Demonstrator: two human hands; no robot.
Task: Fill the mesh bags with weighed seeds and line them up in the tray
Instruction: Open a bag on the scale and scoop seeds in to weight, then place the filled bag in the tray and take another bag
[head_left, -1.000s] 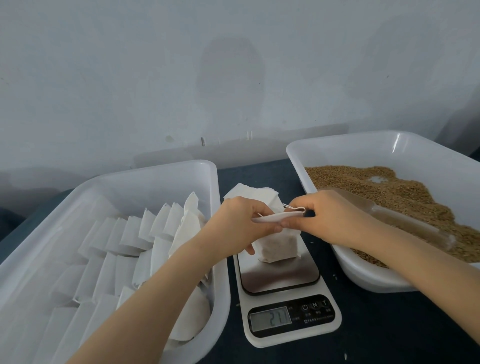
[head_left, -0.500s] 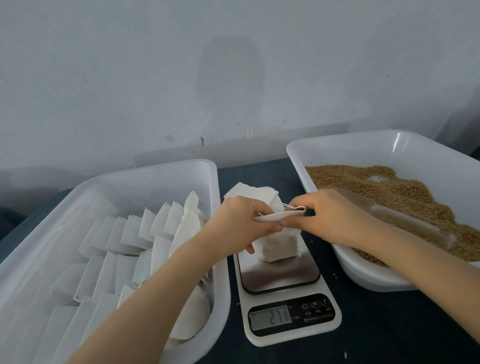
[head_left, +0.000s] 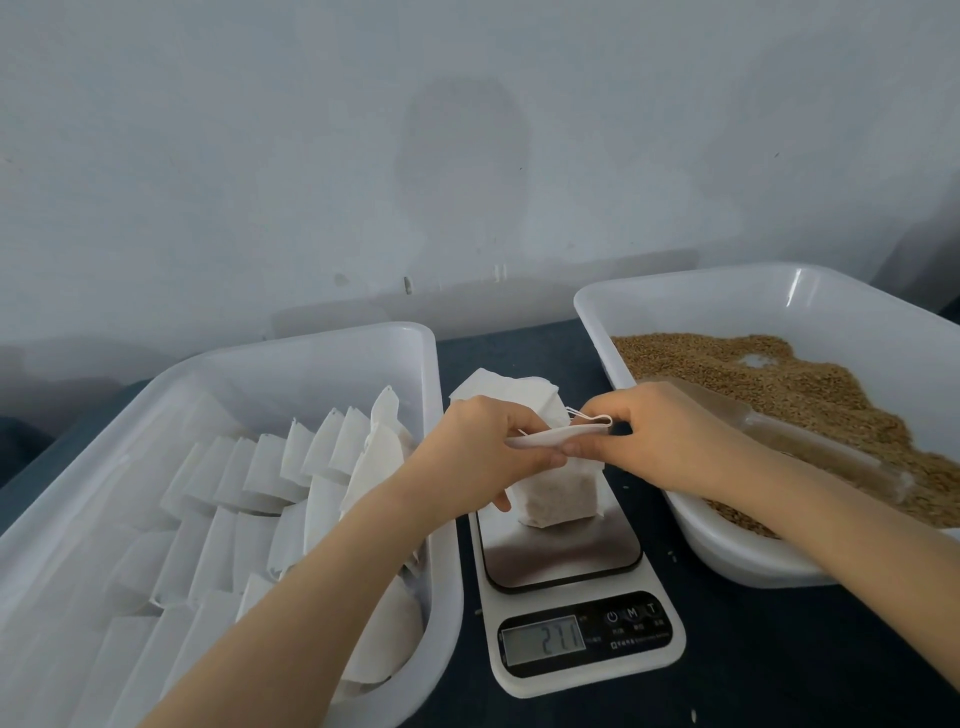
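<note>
The dark bench (head_left: 779, 649) carries a long white plastic tray (head_left: 311, 338) along its left edge, with rows of filled white bags (head_left: 270, 467) standing inside. A second white plastic tray (head_left: 727, 291) of brown seeds (head_left: 753, 374) sits toward the right edge. Between them, by the front edge, the white digital scale (head_left: 587, 670) shows what looks like 27.1. The white mesh bag of seeds (head_left: 556, 493) stands on its steel plate. My left grip (head_left: 478, 447) and right grip (head_left: 660, 436) both pinch the bag's flattened mouth, and the white drawstring loop (head_left: 587, 417) pokes out beside my right grip.
</note>
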